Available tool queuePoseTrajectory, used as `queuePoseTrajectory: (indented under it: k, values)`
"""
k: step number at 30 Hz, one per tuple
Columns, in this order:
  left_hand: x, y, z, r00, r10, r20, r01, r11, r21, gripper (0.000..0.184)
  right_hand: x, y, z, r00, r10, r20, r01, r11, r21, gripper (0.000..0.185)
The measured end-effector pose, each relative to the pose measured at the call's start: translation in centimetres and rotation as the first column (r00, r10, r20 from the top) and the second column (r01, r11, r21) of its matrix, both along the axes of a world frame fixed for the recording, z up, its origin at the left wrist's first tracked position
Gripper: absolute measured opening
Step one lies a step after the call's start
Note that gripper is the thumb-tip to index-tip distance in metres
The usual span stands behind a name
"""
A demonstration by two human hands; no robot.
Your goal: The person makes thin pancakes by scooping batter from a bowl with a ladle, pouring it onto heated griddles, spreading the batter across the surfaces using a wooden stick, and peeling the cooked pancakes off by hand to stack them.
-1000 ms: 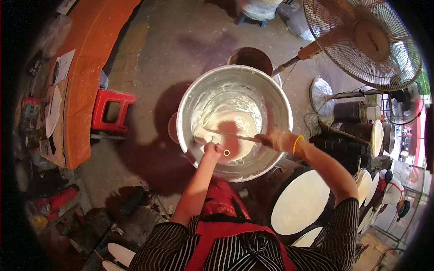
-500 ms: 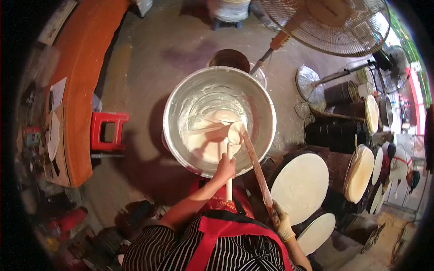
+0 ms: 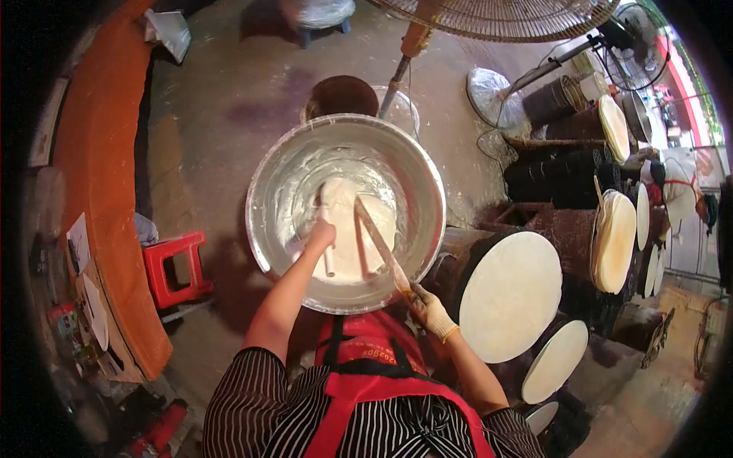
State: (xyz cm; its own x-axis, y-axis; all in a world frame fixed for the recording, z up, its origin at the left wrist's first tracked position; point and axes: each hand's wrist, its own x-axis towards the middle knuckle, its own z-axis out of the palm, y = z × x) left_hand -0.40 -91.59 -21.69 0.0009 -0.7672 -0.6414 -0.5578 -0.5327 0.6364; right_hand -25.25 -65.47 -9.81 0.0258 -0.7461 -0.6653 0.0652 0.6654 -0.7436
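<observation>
A large metal pot (image 3: 263,164) stands in front of me with thick, pale batter (image 3: 378,221) in its bottom and smeared up its walls. Inside its rim, my bare left hand (image 3: 323,232) is closed round the pale handle of a ladle (image 3: 330,263). The ladle's bowl is hard to tell from the batter ahead of the hand. My right hand (image 3: 429,309), in a soiled work glove, grips the near end of a long wooden stick (image 3: 384,248) just outside the pot's near right rim. The stick's far end rests in the batter.
To the right are large drums with pale round tops (image 3: 510,298). A red plastic stool (image 3: 179,267) and an orange-covered table (image 3: 107,175) stand on the left. Beyond the pot are a dark bucket (image 3: 343,95) and a standing fan (image 3: 504,19).
The ladle has moved from above the batter, against the stick, down into the batter on the left. My right hand has brought the stick forward and left. The whole view has shifted.
</observation>
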Motion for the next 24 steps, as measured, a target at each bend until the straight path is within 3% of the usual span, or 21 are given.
queuePoseTrajectory:
  k: [1, 2, 4, 6, 7, 8, 9, 10, 11, 13, 14, 16, 18, 20, 21, 22, 23, 24]
  values:
    - [-1.0, 0.5, -2.3, 0.995, -0.021, -0.097, 0.025, 0.999, 0.038, 0.074, 0.2, 0.5, 1.5, 0.997, 0.035, -0.062, -0.037, 0.999, -0.021, 0.045]
    - [-1.8, 0.8, -1.4, 0.974, -0.069, -0.214, 0.094, 0.99, 0.109, 0.073, -0.1, 1.2, 2.2, 0.989, 0.068, -0.13, -0.077, 0.995, -0.062, 0.045]
    - [-4.6, 3.5, 5.4, 0.976, -0.214, -0.045, 0.213, 0.977, -0.017, 0.067, -0.6, 4.6, 3.3, 0.984, 0.039, -0.176, -0.053, 0.995, -0.079, 0.045]
    - [-7.0, 4.4, 14.4, 0.912, -0.401, 0.08, 0.392, 0.913, 0.11, 0.049, -0.6, 8.2, 4.1, 0.99, -0.089, -0.111, 0.083, 0.995, -0.051, 0.045]
    - [-6.2, 5.4, 11.4, 0.852, -0.506, 0.136, 0.516, 0.855, -0.051, 0.044, -0.5, 9.9, 4.3, 0.983, -0.173, -0.063, 0.172, 0.985, -0.035, 0.044]
    - [-5.6, 5.2, 8.8, 0.795, -0.524, 0.305, 0.6, 0.751, -0.276, 0.043, -0.2, 10.5, 5.7, 0.974, -0.222, -0.041, 0.223, 0.975, 0.008, 0.044]
    - [-5.1, 4.8, 6.4, 0.742, -0.483, 0.465, 0.669, 0.579, -0.465, 0.043, -0.3, 11.8, 4.6, 0.977, -0.174, -0.125, 0.167, 0.984, -0.066, 0.044]
    - [-4.8, 4.1, 4.4, 0.71, -0.419, 0.566, 0.7, 0.506, -0.504, 0.042, -0.4, 13.1, 3.5, 0.967, -0.136, -0.216, 0.108, 0.985, -0.133, 0.045]
    - [-4.4, 3.5, 2.4, 0.676, -0.334, 0.657, 0.729, 0.434, -0.53, 0.041, -0.8, 15.8, -1.6, 0.906, -0.032, -0.422, -0.093, 0.958, -0.272, 0.045]
    - [-4.6, 1.6, 1.1, 0.562, -0.294, 0.774, 0.73, 0.617, -0.296, 0.037, -0.7, 15.9, -2.8, 0.871, 0.032, -0.49, -0.158, 0.963, -0.217, 0.046]
    - [-4.2, 0.6, 0.1, 0.565, -0.306, 0.767, 0.707, 0.658, -0.258, 0.032, -0.2, 12.2, 0.8, 0.936, 0.0, -0.353, -0.018, 0.999, -0.048, 0.047]
    - [-4.4, 0.6, -0.5, 0.598, -0.248, 0.762, 0.653, 0.702, -0.285, 0.032, 0.4, 7.9, 2.0, 0.982, -0.084, -0.171, 0.101, 0.99, 0.095, 0.048]
    - [-3.8, 2.0, -5.4, 0.63, -0.331, 0.702, 0.688, 0.656, -0.309, 0.035, 0.7, 7.2, 0.9, 0.981, -0.059, -0.182, 0.058, 0.998, -0.012, 0.049]
    - [-4.0, 2.4, -7.1, 0.73, -0.552, 0.402, 0.648, 0.746, -0.152, 0.035, 1.0, 6.8, 0.4, 0.951, 0.008, -0.309, -0.048, 0.991, -0.122, 0.049]
    - [-4.2, 2.4, -7.5, 0.78, -0.62, 0.08, 0.617, 0.784, 0.06, 0.033, 0.9, 7.1, 1.0, 0.913, 0.079, -0.4, -0.131, 0.986, -0.104, 0.048]
    - [-4.4, 2.7, -7.8, 0.788, -0.564, -0.246, 0.615, 0.74, 0.273, 0.032, 0.6, 7.4, 1.7, 0.861, 0.147, -0.487, -0.21, 0.974, -0.078, 0.048]
    - [-5.2, 4.5, -4.1, 0.839, -0.224, -0.497, 0.452, 0.794, 0.407, 0.035, 0.3, 7.1, 3.5, 0.865, 0.209, -0.456, -0.237, 0.971, -0.005, 0.06]
    - [-5.5, 6.2, -1.5, 0.808, -0.033, -0.588, 0.377, 0.796, 0.473, 0.035, 0.1, 7.8, 4.9, 0.813, 0.289, -0.506, -0.312, 0.949, 0.042, 0.062]
